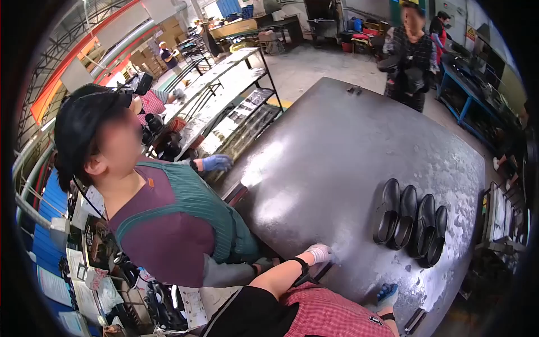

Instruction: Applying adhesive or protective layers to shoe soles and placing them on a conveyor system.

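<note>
My left hand [319, 253], in a pale work glove, rests on the dark metal table [337, 146] near its front edge. Its fingers look stretched out, the tips smeared, with nothing seen in them. A short dark bar [324, 272] lies just beside that wrist. Farther right my right hand [387, 293], in a blue-coated glove, is at the same edge, its fingers apart and holding nothing I can see. Beyond it, two pairs of black slip-on shoes [412, 219] stand in a row on the table, touching neither hand.
A co-worker in a green apron [193, 191] stands close on my left, one blue-gloved hand [216, 163] by the table's edge. Another person [412, 62] stands beyond the far right edge. Racks [247, 106] line the left; a blue-framed bench [466, 95] is at the right.
</note>
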Motion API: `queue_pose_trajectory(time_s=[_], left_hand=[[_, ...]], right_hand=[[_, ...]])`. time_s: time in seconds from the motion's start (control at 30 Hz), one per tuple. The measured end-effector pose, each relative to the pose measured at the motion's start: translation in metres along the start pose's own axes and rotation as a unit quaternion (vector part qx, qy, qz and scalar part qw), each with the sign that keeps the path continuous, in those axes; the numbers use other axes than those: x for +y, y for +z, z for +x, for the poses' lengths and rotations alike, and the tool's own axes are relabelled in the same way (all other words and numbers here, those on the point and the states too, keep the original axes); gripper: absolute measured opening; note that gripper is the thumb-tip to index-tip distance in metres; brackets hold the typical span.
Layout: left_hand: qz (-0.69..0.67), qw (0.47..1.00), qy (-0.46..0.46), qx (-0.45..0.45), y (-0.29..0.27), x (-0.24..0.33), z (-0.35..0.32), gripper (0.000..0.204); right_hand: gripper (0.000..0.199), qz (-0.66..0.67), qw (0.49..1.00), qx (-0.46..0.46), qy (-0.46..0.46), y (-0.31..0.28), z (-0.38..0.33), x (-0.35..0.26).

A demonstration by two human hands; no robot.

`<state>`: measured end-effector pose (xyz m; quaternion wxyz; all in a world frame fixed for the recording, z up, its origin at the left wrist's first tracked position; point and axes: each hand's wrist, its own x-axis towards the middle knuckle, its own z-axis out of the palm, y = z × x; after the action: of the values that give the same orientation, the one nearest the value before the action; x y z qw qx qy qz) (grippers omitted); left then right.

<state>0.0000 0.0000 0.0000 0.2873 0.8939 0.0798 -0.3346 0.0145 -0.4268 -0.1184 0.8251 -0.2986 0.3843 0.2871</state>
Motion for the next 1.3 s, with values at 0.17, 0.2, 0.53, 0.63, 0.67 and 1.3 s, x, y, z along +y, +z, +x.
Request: queue_pose_trajectory(time_s=[0.17,0.2,0.53,0.63,0.67,1.3], left_hand=[[-0.177,0.983,0.011,0.041,-0.025,-0.010,-0.009,0.043],[-0.197,0.972,0.003,0.127,-0.016,-0.017,-0.008,0.041],[-0.499,0.808,0.031,0.313,-0.107,-0.045,0.017,0.063],[-0.481,0.814,0.035,0.324,-0.168,-0.027,0.033,0.080],[-0.452,0.836,0.032,0.309,-0.197,-0.006,0.033,0.082],[-0.811,0.571,0.060,0.116,-0.184,-0.012,0.079,0.053]], right_hand=[[0.041,-0.292,0.895,0.115,-0.317,0.047,-0.029,0.038],[0.044,-0.495,0.749,0.116,-0.425,0.061,-0.043,0.039],[0.098,-0.869,0.390,0.091,-0.290,0.108,-0.068,0.070],[0.093,-0.861,0.387,0.103,-0.312,0.093,-0.064,0.070],[0.093,-0.862,0.390,0.109,-0.304,0.089,-0.066,0.067],[0.041,-0.613,0.648,0.135,-0.432,0.148,-0.117,0.103]])
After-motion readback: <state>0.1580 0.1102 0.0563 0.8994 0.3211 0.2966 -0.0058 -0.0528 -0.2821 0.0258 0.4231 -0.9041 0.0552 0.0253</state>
